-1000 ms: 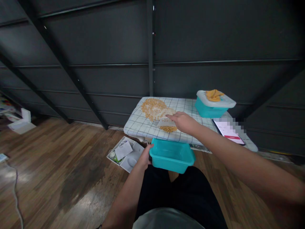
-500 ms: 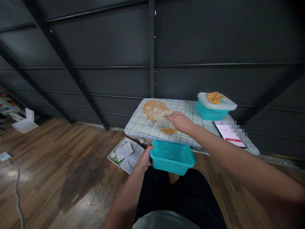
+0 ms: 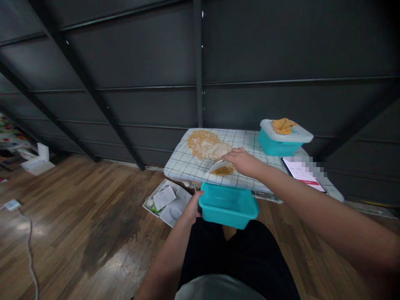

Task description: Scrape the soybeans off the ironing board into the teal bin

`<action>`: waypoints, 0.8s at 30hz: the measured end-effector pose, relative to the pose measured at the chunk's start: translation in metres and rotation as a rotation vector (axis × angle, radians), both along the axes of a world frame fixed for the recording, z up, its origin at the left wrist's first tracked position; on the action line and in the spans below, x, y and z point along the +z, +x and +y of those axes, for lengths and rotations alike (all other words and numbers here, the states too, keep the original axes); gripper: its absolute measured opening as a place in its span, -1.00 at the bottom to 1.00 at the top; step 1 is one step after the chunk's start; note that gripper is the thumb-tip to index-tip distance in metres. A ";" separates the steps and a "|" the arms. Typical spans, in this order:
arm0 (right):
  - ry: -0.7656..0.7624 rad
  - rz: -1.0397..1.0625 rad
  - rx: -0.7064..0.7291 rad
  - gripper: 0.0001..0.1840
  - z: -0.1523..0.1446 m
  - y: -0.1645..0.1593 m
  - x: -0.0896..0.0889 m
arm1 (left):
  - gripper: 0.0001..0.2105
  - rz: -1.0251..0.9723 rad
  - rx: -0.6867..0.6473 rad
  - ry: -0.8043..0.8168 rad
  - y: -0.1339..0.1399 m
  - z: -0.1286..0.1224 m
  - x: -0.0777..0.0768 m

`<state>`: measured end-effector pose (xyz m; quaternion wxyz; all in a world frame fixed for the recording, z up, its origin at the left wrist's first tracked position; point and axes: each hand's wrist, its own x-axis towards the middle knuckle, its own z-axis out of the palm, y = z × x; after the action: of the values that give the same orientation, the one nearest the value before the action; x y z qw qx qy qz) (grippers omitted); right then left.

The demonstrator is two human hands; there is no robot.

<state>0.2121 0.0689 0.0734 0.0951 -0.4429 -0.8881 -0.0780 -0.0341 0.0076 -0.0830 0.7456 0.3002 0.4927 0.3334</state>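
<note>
My left hand (image 3: 193, 208) grips the left rim of a teal plastic tub (image 3: 228, 216), which sits just above my lap below the table edge. Its inside shows no beans. My right hand (image 3: 242, 161) is closed on a thin, whitish plastic scraper (image 3: 215, 166), held tilted over the cloth. The scraper stands beside a small heap of yellow beans (image 3: 225, 171) near the front edge. Behind it lies a wide spread of yellow beans (image 3: 198, 139), with pale, fine grains (image 3: 215, 150) mixed in on its right side.
A checked cloth (image 3: 179, 162) covers the table. At its right stand a lidded teal box (image 3: 276, 146) with an orange cloth (image 3: 283, 125) on top and a phone or tablet (image 3: 301, 171). A white tray (image 3: 173, 210) of small items lies below, left of my legs. Dark wall panels rise behind.
My right hand and the scraper have shifted slightly right and toward me, and the scraper now overlaps the small bean heap. My left hand keeps its hold on the tub.
</note>
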 end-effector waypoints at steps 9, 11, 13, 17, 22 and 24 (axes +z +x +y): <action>0.029 0.046 0.004 -0.50 -0.010 0.015 -0.005 | -0.39 0.019 -0.004 -0.006 0.004 0.001 0.001; 0.059 0.061 -0.019 -0.50 -0.010 0.017 -0.005 | -0.39 0.013 -0.013 0.000 0.006 0.001 0.002; 0.105 0.075 -0.077 -0.48 -0.011 0.020 -0.002 | -0.39 0.003 -0.017 0.010 0.007 0.001 0.003; 0.170 0.052 -0.291 -0.43 -0.011 0.029 0.004 | -0.37 0.001 -0.006 0.002 0.008 0.003 0.004; 0.161 -0.018 -0.495 -0.38 -0.010 0.034 0.006 | -0.38 -0.003 -0.015 -0.037 0.005 0.008 0.002; 0.154 -0.040 -0.518 -0.38 -0.009 0.033 0.005 | -0.40 0.005 -0.008 -0.040 0.002 0.009 0.002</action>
<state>0.2454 0.0600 0.0784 0.0876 -0.6453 -0.7382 -0.1758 -0.0318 0.0164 -0.0808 0.7517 0.2878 0.5000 0.3196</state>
